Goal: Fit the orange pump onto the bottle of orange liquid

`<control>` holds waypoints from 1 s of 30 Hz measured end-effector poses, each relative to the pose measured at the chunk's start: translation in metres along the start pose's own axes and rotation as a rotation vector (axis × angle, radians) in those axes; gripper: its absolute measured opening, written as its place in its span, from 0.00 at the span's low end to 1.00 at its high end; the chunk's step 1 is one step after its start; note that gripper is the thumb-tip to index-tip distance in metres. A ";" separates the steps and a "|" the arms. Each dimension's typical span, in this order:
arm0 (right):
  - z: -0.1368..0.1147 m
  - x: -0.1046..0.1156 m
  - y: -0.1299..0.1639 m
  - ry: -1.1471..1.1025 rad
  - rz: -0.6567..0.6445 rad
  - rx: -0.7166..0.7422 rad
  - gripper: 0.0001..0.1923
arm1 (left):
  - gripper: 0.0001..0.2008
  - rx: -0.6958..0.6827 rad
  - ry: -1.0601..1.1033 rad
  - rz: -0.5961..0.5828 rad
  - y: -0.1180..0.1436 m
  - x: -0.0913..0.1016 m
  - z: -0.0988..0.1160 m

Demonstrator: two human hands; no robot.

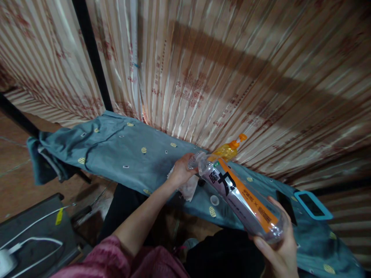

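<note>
A clear plastic bottle (249, 208) with an orange and grey label hangs tilted above the narrow table, its neck towards the upper left. Around its base end is my right hand (279, 247), fingers closed on it. My left hand (183, 170) is closed at the bottle's mouth and neck; the fingertips are partly hidden, so I cannot tell if they hold anything smaller. Beneath the left hand lies a crumpled white wipe or wrapper (189, 190). A small round white cap (214, 200) sits on the cloth below the bottle.
Behind the bottle stands a yellow pump bottle (227, 150) with an orange top. A dark phone (286, 205) and a blue-framed device (314, 205) lie to the right on the teal cloth (110, 148). Striped curtains back the table. Lower left, white cables cross a dark surface (37, 231).
</note>
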State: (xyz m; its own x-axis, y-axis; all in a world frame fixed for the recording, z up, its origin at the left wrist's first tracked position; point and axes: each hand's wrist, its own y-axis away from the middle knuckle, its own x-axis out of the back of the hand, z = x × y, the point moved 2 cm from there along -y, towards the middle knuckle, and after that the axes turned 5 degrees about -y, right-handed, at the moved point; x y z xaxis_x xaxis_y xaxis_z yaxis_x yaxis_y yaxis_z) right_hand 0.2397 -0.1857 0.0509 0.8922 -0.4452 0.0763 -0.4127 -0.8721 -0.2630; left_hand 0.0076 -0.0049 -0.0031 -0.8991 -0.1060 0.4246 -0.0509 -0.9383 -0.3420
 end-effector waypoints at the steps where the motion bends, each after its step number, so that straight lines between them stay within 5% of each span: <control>1: 0.000 0.000 0.000 0.001 -0.004 -0.012 0.50 | 0.22 -0.001 0.001 0.000 0.000 0.000 0.000; 30: 0.010 0.010 -0.003 0.031 -0.069 0.026 0.51 | 0.21 0.001 -0.006 -0.011 0.000 0.001 0.002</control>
State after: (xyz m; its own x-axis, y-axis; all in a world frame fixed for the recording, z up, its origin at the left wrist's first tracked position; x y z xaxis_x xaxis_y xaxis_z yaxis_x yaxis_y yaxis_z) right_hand 0.2520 -0.1855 0.0424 0.9121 -0.3907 0.1246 -0.3451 -0.8954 -0.2813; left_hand 0.0077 -0.0055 -0.0011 -0.8958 -0.0977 0.4336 -0.0602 -0.9399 -0.3362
